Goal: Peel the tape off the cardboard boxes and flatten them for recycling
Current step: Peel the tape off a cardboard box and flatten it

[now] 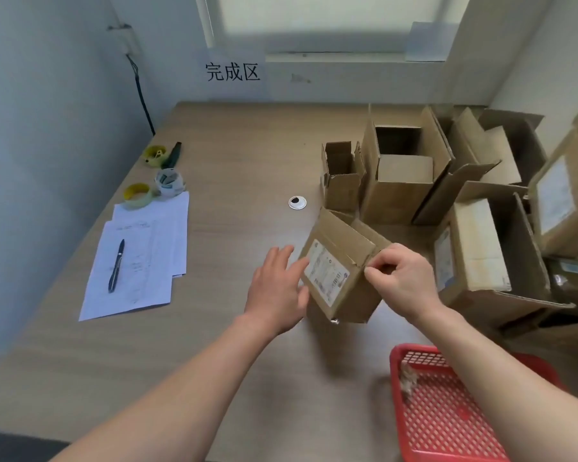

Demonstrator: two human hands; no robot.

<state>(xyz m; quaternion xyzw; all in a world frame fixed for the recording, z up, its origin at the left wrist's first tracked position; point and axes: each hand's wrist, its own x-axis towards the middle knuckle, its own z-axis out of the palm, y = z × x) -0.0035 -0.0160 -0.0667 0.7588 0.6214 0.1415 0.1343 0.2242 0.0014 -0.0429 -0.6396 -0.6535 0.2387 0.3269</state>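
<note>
A small cardboard box point(339, 261) with a white shipping label stands tilted on the wooden table point(234, 155), in front of me. My left hand point(277, 288) lies flat against its left side with straight fingers, steadying it. My right hand point(401, 278) pinches at the box's right top edge, where a strip of tape runs over the seam. Whether the tape end is lifted I cannot tell. Several open cardboard boxes point(404, 171) stand behind it and to the right.
A red mesh basket point(447, 415) with a scrap of tape sits at the near right. Papers with a pen point(117, 265), tape rolls point(137, 195) and a cutter lie at the left. A round cable grommet point(297, 202) is mid-table. The wall is close behind.
</note>
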